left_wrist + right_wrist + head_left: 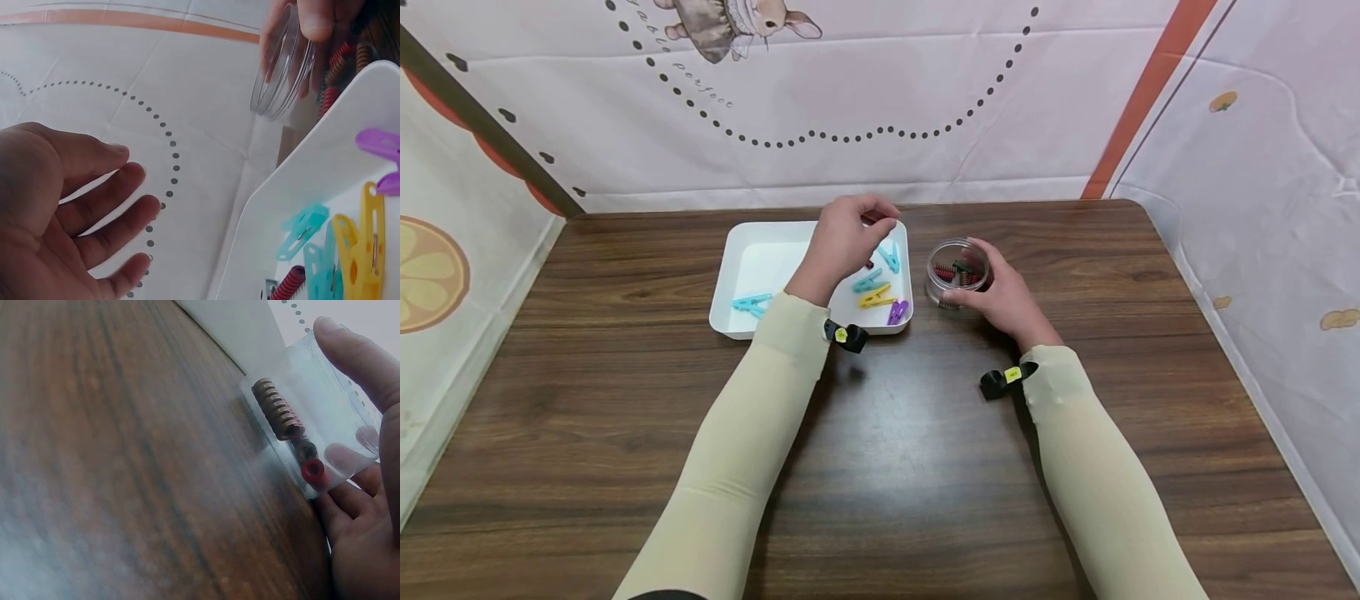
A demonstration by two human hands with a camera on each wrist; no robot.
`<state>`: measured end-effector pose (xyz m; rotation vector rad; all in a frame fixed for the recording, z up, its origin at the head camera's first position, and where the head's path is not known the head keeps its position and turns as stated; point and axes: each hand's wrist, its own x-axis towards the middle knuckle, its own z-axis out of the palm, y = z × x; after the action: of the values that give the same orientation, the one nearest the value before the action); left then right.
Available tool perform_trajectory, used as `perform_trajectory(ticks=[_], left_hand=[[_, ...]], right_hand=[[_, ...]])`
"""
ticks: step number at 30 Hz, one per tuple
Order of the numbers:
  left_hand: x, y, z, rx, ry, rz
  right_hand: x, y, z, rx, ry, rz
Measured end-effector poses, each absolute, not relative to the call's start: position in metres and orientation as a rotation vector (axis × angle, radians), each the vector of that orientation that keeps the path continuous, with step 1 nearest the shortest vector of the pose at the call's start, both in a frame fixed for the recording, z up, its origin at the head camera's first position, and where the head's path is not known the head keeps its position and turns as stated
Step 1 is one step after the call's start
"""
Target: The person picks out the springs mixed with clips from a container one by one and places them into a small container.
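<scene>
My left hand (842, 242) hovers over the white tray (718, 296). In the left wrist view its fingers are loosely bent, with nothing visible between them. Turquoise clothespins (890, 257), a yellow clothespin (876, 297) and a purple clothespin (897, 312) lie in the tray. A dark red coil spring (290, 283) is beside them, partly cut off by the frame. With thumb and fingers around its side, my right hand (1009, 298) holds a clear round jar (932, 287). Red, brown and green coil springs (275, 409) lie at the jar's bottom.
Both containers are near the back edge of a brown wooden table (880, 467), the jar just right of the tray. Printed white cloth (887, 92) hangs behind the table and along its sides. Each wrist carries a small black camera (847, 335).
</scene>
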<state>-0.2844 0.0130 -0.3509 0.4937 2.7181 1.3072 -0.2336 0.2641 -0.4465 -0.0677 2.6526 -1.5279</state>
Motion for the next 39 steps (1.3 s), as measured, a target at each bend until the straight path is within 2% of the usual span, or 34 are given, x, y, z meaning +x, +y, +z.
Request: perform_trajectory(ticks=[27,39], left_hand=[[-0.311,0.003,-0.361,0.183,2.689,0.901],[-0.315,0.007,-0.368,0.234,2.618,0.692]], right_hand=[[-0.233,0.264,-0.446,-0.074,2.664,-1.508],[-0.232,0.264,-0.445,-0.079,2.668,-1.521]])
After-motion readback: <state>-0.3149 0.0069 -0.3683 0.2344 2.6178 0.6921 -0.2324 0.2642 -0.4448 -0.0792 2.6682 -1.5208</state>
